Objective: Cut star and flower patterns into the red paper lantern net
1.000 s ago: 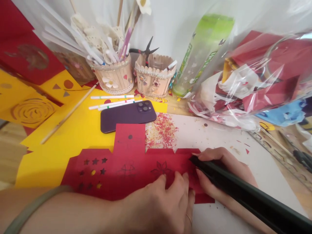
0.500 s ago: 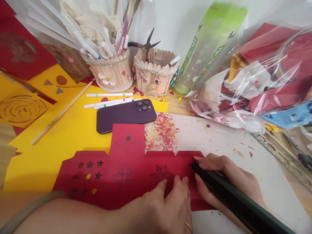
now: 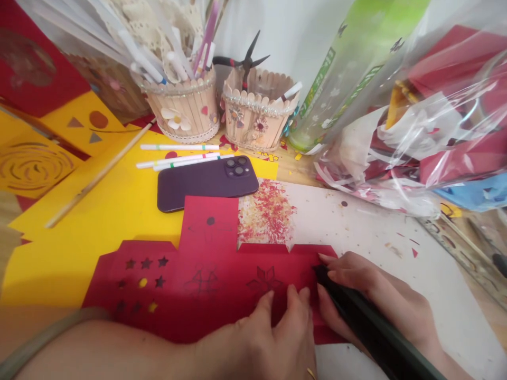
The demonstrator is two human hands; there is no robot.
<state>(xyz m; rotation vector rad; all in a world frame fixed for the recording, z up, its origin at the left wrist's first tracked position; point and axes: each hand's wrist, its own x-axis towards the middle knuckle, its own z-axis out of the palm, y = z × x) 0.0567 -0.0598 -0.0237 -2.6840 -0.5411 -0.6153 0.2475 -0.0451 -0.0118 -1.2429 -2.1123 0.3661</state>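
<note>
A red cardstock cutout (image 3: pixel 237 306) lies across the work surface, with star-shaped holes at its left and dark drawn or cut patterns along its middle. My left hand (image 3: pixel 281 330) rests on it below the flower pattern, fingers stretched out and pressing on the card. In my right hand (image 3: pixel 368 290) is a thick black pen-shaped tool (image 3: pixel 368 322), gripped near its front end. The tool's tip meets the card near its right side; the exact tip is hard to make out. Part of the card lies hidden under my left hand and forearm.
A dark purple phone (image 3: pixel 194 184) and several white markers (image 3: pixel 180 147) lie behind the card. Beyond stand two wooden-stick holders (image 3: pixel 186 113), one with pliers (image 3: pixel 247 60). Yellow paper (image 3: pixel 99 221) spreads left, a plastic bag of scraps (image 3: pixel 415 137) sits right, and a thin wooden stick (image 3: pixel 99 177) lies left.
The view has shifted slightly, so the background objects sit a little differently in the picture. Both hands keep nearly the same places on the card, the tool still in my right hand.
</note>
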